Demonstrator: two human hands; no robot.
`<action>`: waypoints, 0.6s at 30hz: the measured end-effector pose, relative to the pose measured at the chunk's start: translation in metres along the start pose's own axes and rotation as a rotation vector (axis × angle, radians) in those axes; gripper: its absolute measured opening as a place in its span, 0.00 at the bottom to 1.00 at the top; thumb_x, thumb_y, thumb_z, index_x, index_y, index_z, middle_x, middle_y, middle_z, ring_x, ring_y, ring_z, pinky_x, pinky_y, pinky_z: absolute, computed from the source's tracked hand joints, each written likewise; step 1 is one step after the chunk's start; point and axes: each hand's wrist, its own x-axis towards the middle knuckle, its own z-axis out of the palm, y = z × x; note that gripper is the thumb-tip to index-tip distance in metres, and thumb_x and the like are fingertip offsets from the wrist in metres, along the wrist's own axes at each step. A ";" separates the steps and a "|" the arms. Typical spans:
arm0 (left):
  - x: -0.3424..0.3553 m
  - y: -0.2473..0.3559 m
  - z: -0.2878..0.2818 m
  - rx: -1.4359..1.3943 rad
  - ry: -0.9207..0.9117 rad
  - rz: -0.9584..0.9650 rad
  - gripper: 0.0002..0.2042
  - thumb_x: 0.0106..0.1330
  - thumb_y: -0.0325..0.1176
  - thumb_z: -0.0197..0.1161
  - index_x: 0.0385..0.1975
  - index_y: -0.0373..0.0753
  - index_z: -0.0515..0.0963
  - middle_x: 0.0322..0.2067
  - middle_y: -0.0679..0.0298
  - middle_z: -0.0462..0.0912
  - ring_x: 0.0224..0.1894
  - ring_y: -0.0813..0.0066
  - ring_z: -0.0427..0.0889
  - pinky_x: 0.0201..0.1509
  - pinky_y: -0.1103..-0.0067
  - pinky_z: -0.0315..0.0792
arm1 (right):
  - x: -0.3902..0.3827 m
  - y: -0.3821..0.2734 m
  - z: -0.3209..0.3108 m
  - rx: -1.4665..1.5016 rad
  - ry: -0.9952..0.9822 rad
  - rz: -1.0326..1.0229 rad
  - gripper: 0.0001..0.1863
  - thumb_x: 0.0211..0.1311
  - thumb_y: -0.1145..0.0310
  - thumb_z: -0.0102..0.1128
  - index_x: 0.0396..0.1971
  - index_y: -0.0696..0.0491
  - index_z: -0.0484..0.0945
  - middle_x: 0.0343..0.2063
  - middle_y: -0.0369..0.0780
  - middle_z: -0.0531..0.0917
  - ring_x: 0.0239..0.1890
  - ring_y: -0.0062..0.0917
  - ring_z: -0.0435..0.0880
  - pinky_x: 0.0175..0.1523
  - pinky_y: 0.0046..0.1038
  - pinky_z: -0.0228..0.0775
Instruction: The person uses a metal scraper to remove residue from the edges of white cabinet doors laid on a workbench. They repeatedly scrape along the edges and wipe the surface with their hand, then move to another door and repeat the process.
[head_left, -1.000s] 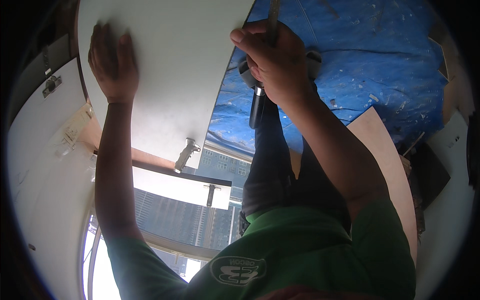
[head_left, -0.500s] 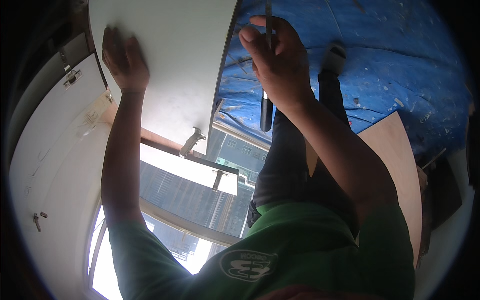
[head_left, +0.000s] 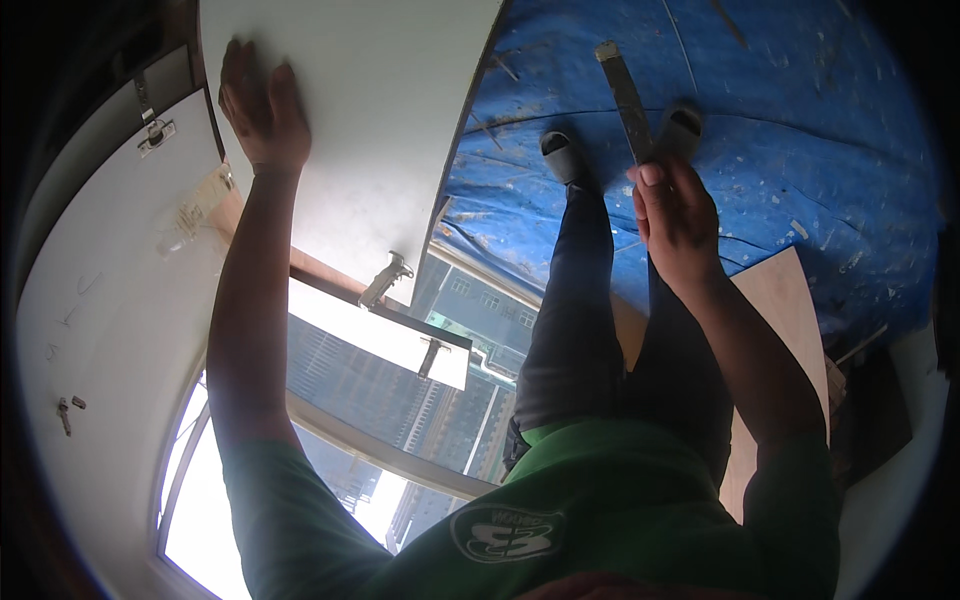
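My left hand [head_left: 262, 112] lies on the face of a white cabinet door [head_left: 380, 110], near its left edge, fingers stretched out. A metal hinge [head_left: 386, 279] is fixed at the door's lower right corner. In my right hand [head_left: 680, 220] is a flat file [head_left: 625, 100], its long grey blade pointing up and away over the floor, with a paler tip. My fingers and palm hide its handle. The file is held to the right of the door, apart from its edge.
A paint-spotted blue sheet [head_left: 800, 150] covers the floor under my slippers [head_left: 563, 155]. To the right leans a light wood board [head_left: 775, 300]. At the left stands a white panel [head_left: 110, 260] with hinges. A window [head_left: 400, 400] is below the door, crossed by a white strip with a hinge.
My right hand has moved right and back from beside the door's edge, and the file has turned so its flat face shows. My left hand keeps its place on the door.
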 end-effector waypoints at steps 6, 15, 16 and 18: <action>-0.003 -0.016 0.000 0.079 0.004 0.065 0.29 0.74 0.48 0.58 0.68 0.38 0.67 0.69 0.54 0.69 0.71 0.51 0.65 0.74 0.59 0.57 | 0.017 -0.009 0.049 -0.275 -0.110 -0.268 0.18 0.78 0.56 0.58 0.31 0.55 0.77 0.15 0.37 0.73 0.16 0.23 0.72 0.23 0.30 0.63; -0.001 -0.009 0.001 0.130 0.051 0.130 0.27 0.78 0.46 0.53 0.69 0.33 0.67 0.68 0.50 0.72 0.71 0.51 0.67 0.75 0.62 0.58 | 0.014 0.005 0.068 -0.367 0.002 -0.317 0.19 0.78 0.56 0.58 0.28 0.54 0.78 0.14 0.33 0.70 0.16 0.17 0.68 0.23 0.26 0.59; -0.001 -0.011 -0.001 0.157 0.054 0.150 0.27 0.78 0.46 0.52 0.69 0.33 0.67 0.67 0.50 0.72 0.71 0.50 0.67 0.75 0.62 0.58 | 0.025 0.005 0.072 -0.348 0.019 -0.344 0.20 0.78 0.55 0.58 0.29 0.55 0.79 0.15 0.30 0.69 0.18 0.15 0.66 0.24 0.24 0.58; 0.000 -0.014 0.002 0.154 0.064 0.161 0.28 0.78 0.47 0.52 0.69 0.33 0.68 0.68 0.49 0.71 0.72 0.51 0.67 0.75 0.62 0.58 | 0.042 -0.013 0.083 -0.321 0.085 -0.344 0.22 0.78 0.53 0.58 0.30 0.56 0.80 0.17 0.27 0.68 0.21 0.11 0.63 0.26 0.20 0.56</action>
